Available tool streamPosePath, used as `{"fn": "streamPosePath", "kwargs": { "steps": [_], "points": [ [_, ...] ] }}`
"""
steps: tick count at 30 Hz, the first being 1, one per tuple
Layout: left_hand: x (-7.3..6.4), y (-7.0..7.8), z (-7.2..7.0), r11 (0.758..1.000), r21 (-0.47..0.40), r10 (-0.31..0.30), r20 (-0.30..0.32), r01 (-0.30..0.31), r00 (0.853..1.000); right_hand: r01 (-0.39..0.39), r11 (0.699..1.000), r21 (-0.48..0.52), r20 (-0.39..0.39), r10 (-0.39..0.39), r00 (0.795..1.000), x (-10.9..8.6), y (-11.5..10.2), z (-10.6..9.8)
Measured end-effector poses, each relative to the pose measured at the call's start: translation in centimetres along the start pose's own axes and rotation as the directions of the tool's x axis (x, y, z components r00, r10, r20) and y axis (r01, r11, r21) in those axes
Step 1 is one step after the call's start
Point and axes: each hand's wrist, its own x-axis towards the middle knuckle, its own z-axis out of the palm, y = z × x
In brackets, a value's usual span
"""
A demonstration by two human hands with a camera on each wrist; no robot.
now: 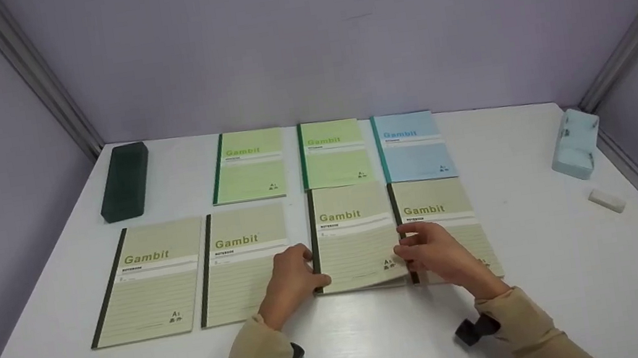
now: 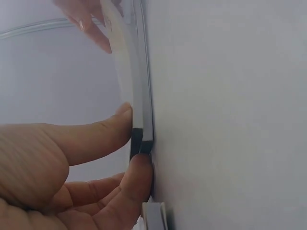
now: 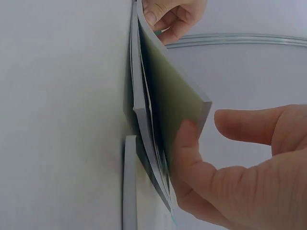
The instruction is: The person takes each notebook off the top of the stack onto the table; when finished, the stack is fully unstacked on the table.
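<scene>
A tan notebook lies over another notebook in the front row, its right side raised and its cover bowed. My left hand holds the lower left corner, thumb on the cover and a finger at the black spine. At the raised right edge, my right hand has its fingers curled beneath the upper notebook, while the thumb is just by the edge. Another tan notebook lies partly behind the right hand. Left of the left hand lies a tan notebook.
Farther left is another tan notebook. Along the back lie two green notebooks and a blue notebook. A dark green block stands at the back left; a pale blue block and a white eraser are at right.
</scene>
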Motion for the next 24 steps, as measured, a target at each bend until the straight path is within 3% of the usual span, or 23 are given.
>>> {"fn": "streamPosePath", "kwargs": {
  "steps": [6,14,24],
  "points": [
    [0.0,0.1,0.0,1.0,0.015,-0.009,-0.002,0.009,1.0,-0.001,0.999,0.053,0.05,-0.002,0.999,0.5,0.7,0.1],
    [0.1,-0.1,-0.1,1.0,0.026,-0.015,0.0,0.015,1.0,-0.025,0.968,0.252,0.194,-0.026,0.981,0.4,0.9,-0.1],
    [0.2,0.0,-0.1,1.0,0.024,-0.004,-0.02,0.004,1.0,-0.022,0.939,0.342,0.199,-0.05,0.979,0.6,1.1,-1.1]
  ]
}}
